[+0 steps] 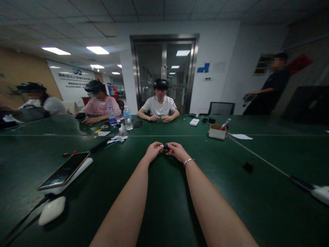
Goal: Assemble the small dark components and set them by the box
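Note:
Both of my arms stretch forward over the dark green table point(169, 199). My left hand point(153, 151) is closed in a pinch on a small shiny silvery piece point(161, 146). A small black object point(166, 146) sits in the closed fingertips of my right hand point(177, 151), whose wrist wears a silver bracelet. The black object and the silvery piece meet or nearly meet between the two hands; whether they are joined I cannot tell. Fingers cover most of both, and their exact kind is too small to make out.
To the left lie a phone point(65, 171) on a white object and a white mouse-shaped item point(52, 210). Water bottles point(128, 118) stand farther off. On the right are a small open box point(217, 132), a black clip-like object point(248, 165) and a cable. Several people are around the table.

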Available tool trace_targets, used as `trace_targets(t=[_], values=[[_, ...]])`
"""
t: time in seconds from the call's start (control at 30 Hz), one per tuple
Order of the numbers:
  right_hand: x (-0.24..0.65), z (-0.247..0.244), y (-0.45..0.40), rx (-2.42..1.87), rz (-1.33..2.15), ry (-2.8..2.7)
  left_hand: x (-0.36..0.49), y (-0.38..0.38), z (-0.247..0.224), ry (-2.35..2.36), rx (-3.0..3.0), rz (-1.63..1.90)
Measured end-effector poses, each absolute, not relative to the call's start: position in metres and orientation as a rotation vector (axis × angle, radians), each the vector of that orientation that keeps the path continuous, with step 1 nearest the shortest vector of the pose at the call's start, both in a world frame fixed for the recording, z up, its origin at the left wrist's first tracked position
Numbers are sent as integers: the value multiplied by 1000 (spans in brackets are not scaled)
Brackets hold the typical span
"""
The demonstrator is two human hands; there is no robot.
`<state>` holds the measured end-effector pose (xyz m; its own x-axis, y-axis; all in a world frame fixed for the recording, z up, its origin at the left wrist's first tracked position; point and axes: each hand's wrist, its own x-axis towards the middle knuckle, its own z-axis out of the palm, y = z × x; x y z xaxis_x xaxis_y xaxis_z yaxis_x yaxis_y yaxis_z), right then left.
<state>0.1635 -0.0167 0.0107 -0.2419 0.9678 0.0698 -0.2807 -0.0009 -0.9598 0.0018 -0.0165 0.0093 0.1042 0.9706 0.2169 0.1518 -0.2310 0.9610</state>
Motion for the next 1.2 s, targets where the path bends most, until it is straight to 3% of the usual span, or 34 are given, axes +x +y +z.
trace_targets(t=[1.2], values=[[165, 8, -14, -832, 1440, -1245, 0, -12, 3, 1161, 1628, 1323]])
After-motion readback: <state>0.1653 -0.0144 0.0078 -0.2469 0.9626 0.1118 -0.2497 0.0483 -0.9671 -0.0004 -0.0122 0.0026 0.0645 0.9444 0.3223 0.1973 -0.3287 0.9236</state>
